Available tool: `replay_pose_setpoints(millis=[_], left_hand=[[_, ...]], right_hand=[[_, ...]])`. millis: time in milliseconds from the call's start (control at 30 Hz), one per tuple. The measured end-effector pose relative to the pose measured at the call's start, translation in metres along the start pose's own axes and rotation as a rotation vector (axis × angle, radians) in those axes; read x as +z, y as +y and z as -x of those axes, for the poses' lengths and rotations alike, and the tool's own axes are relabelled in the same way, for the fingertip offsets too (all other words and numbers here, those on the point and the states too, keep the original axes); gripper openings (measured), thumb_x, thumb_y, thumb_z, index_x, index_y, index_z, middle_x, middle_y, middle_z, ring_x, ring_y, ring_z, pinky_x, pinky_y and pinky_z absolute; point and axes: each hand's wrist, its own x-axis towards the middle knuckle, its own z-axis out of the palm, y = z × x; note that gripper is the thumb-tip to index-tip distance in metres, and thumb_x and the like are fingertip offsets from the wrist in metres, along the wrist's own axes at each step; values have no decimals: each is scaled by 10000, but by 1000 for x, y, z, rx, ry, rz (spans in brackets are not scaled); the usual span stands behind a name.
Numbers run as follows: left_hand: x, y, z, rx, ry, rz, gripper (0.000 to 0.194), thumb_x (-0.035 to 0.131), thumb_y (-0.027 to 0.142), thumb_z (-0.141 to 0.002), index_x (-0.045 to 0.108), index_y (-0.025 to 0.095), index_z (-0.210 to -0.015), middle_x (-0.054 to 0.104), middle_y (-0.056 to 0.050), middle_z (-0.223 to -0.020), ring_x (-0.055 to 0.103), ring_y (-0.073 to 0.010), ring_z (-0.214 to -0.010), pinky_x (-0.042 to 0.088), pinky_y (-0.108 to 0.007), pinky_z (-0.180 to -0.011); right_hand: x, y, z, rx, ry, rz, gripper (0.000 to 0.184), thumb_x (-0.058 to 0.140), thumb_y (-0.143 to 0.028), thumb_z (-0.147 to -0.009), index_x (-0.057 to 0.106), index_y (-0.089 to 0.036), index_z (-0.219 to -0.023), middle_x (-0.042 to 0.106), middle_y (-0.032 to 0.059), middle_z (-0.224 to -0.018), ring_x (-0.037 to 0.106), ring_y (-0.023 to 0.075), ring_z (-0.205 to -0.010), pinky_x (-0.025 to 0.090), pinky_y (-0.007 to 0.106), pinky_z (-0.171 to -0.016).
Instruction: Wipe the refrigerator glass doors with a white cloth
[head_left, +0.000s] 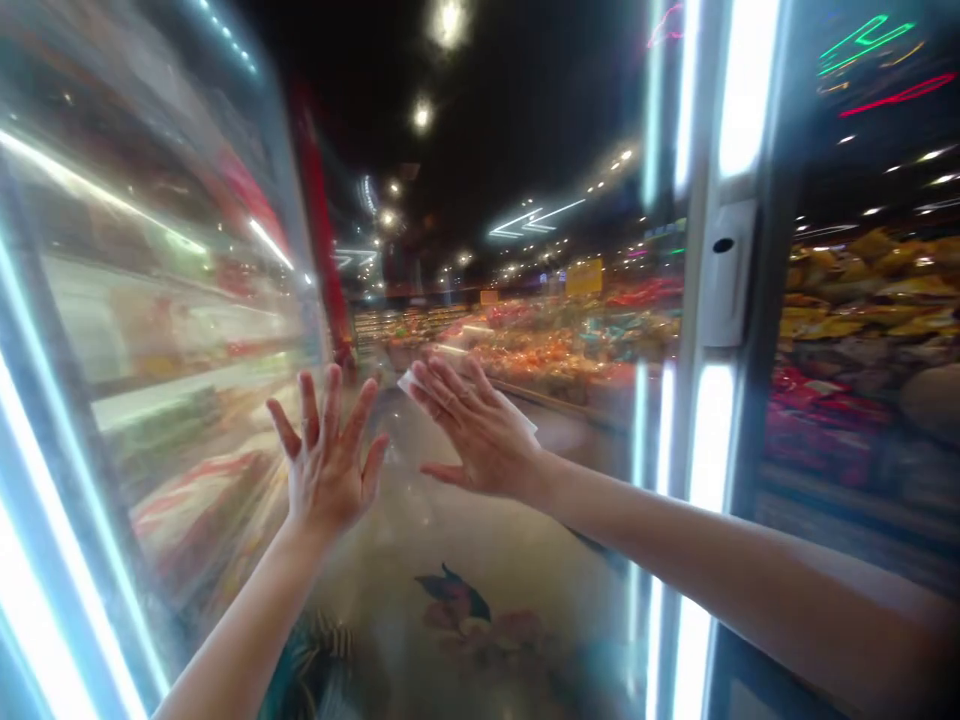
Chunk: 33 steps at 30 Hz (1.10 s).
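White, thin and mostly covered: saw the cloth [523, 416] in the head view, perhaps paper, lying under the right hand [487, 430], just right of the middle, and showing only as a corner by the fingertips and an edge beside the palm. Found the right hand open and nearly flat over it, thumb towards the left — pressing, apparently, rather than gripping. Made out the left hand [330, 465] to the left, apart from the right, open with fingers spread and holding nothing visible. Took both hands to be against a glass pane [570, 580], but could not confirm full contact of either palm.

Noted bright light strips [748, 90] at the near left and right, and a white housing [729, 275] with a dark oval on the right. Saw blurred shelves [180, 400] to the left, with heaped goods [555, 350] and a yellow sign [585, 277] far off to the right.

Judged the step in hand to be wiping the pane, with the left hand perhaps steadying. Could not make out wiped from unwiped areas, so could not gauge progress. Judged the next move to call for even pressure through the right palm and a smooth sweep — without letting the cloth fold or slip free.
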Motion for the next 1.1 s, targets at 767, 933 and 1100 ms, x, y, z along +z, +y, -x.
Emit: replay_pose_setpoints(millis=[767, 933, 1100], left_hand=[[38, 94, -74, 168, 36, 73, 819, 615, 336, -961, 180, 343, -1656, 118, -15, -1756, 23, -290, -1641, -96, -591, -1327], [41, 101, -75, 146, 17, 94, 904, 664, 315, -922, 142, 373, -1658, 131, -24, -1759, 33, -334, -1639, -88, -657, -1311], [41, 109, -63, 169, 15, 53, 823, 618, 323, -958, 189, 305, -1660, 127, -44, -1757, -5, -288, -1643, -97, -586, -1325]], right_hand=[[-26, 61, 95, 333, 88, 112, 988, 400, -679, -1018, -103, -146, -1680, 147, 147, -1758, 112, 356, -1633, 180, 678, -1302], [-38, 91, 88, 518, 223, 192, 936, 375, -604, -1050, -192, -180, -1663, 58, 163, -1768, 43, 363, -1637, 133, 686, -1304], [-23, 61, 125, 474, 154, 130, 945, 377, -629, -1038, -86, -114, -1680, 68, 183, -1762, 44, 385, -1633, 231, 717, -1262]])
